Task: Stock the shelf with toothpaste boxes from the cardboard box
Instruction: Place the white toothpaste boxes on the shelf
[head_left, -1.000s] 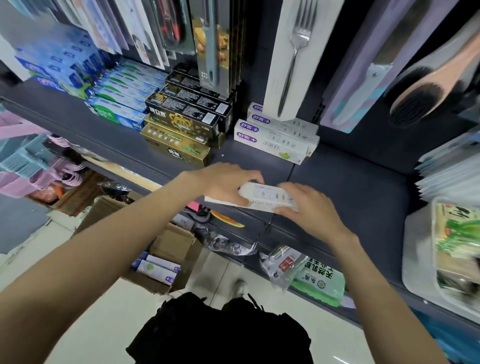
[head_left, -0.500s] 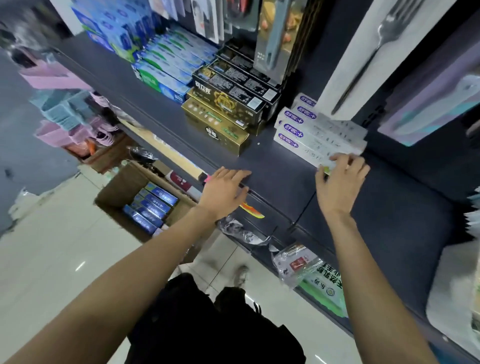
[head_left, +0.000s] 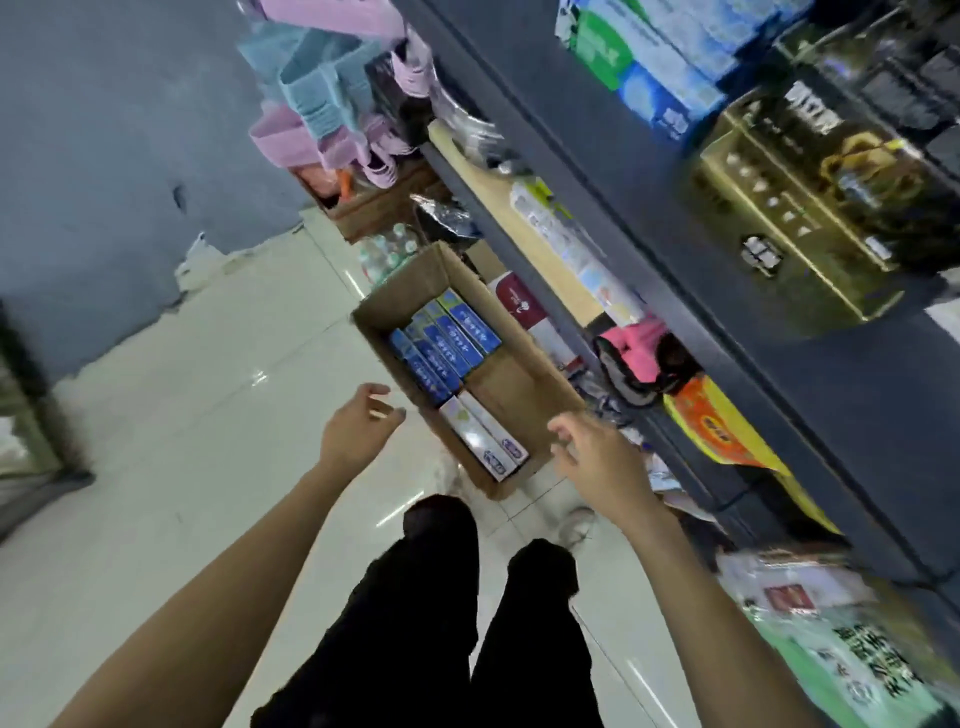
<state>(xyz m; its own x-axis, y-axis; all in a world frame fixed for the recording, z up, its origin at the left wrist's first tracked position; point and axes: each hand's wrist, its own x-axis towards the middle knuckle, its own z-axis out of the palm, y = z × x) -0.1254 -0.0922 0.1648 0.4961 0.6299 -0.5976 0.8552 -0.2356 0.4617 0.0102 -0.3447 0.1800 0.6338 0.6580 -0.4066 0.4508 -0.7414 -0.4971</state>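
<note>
Both hands hold nothing: left hand (head_left: 358, 428) and right hand (head_left: 597, 460) hover with fingers loosely spread. Between and just beyond them sits the cardboard box (head_left: 524, 392), with white toothpaste boxes (head_left: 483, 434) nearest, blue ones (head_left: 447, 345) farther. Right of the hands runs the dark shelf (head_left: 675, 218).

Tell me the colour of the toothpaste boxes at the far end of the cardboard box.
Blue toothpaste boxes, with white print, in the cardboard box; head view.

Motion blur smears the gold rectangular toothpaste box (head_left: 795, 228) on the dark grey metal shelf (head_left: 649, 171); its print is unreadable, and the right edge crops it.
</note>
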